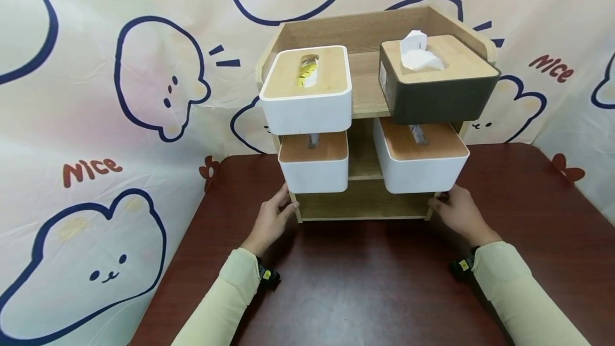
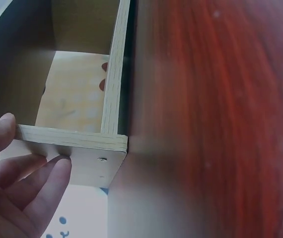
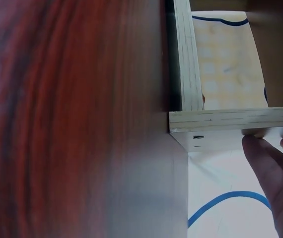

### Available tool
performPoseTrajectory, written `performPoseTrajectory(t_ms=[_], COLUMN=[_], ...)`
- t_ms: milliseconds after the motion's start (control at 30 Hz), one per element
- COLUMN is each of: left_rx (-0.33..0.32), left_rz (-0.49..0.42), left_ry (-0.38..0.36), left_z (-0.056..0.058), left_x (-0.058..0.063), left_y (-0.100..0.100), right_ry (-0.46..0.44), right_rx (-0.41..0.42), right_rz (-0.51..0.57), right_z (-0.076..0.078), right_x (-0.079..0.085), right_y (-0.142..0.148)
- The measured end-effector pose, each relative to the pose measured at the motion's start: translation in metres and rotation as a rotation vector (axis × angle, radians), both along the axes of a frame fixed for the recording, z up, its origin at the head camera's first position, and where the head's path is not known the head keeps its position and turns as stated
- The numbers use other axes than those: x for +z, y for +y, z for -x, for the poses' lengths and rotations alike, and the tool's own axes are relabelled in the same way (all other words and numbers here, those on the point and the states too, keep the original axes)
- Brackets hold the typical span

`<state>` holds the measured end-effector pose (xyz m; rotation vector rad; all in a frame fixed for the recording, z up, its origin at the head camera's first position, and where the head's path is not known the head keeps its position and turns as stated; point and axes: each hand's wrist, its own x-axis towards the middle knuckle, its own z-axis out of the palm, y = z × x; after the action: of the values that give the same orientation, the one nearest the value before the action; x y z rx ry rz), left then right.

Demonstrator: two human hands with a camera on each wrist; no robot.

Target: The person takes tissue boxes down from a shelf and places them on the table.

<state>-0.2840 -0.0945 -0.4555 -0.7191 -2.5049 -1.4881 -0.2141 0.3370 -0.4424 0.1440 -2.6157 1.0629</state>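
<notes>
A small wooden shelf (image 1: pixel 355 208) stands at the back of the table. My left hand (image 1: pixel 273 219) grips the lower front edge of its left side panel (image 2: pixel 82 139), thumb inside and fingers against the outer face. On the opposite side, my right hand (image 1: pixel 460 213) pinches the right side panel (image 3: pixel 221 119) the same way, its thumb partly cut off in the right wrist view. Above the hands sit a white tissue box (image 1: pixel 314 175) at left and another white tissue box (image 1: pixel 425 170) at right, both jutting past the front of the shelf.
On the top tier are a white box with a pale wooden lid (image 1: pixel 307 113) and a dark green tissue box (image 1: pixel 442 100). The reddish-brown table (image 1: pixel 365 282) runs toward me. A curtain with cartoon bears (image 1: pixel 96 122) hangs behind and at the sides.
</notes>
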Motion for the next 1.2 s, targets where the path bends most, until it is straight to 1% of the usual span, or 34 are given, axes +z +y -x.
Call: performPoseTrajectory(t_ms=[267, 567, 767, 933, 1067, 1200], left_rx=[-0.027, -0.007, -0.016, -0.008, -0.002, 0.007], left_rz=[-0.005, 0.028, 0.021, 0.026, 0.02, 0.034], left_ry=[0.023, 0.002, 0.01, 0.0, 0.008, 0.013], left_z=[0.005, 0.009, 0.012, 0.013, 0.013, 0.013], left_x=[0.0, -0.002, -0.001, 0.0, -0.002, -0.002], left_y=[0.004, 0.007, 0.009, 0.009, 0.01, 0.01], right_ry=[-0.005, -0.007, 0.002, -0.013, -0.03, -0.043], right_rx=[-0.009, -0.012, -0.003, -0.002, -0.013, -0.024], right_rz=[0.004, -0.013, -0.03, -0.034, -0.032, -0.021], right_z=[0.003, 0.008, 0.01, 0.01, 0.009, 0.009], right_x=[-0.001, -0.001, 0.001, 0.003, 0.002, 0.002], right_y=[0.004, 0.008, 0.01, 0.011, 0.011, 0.01])
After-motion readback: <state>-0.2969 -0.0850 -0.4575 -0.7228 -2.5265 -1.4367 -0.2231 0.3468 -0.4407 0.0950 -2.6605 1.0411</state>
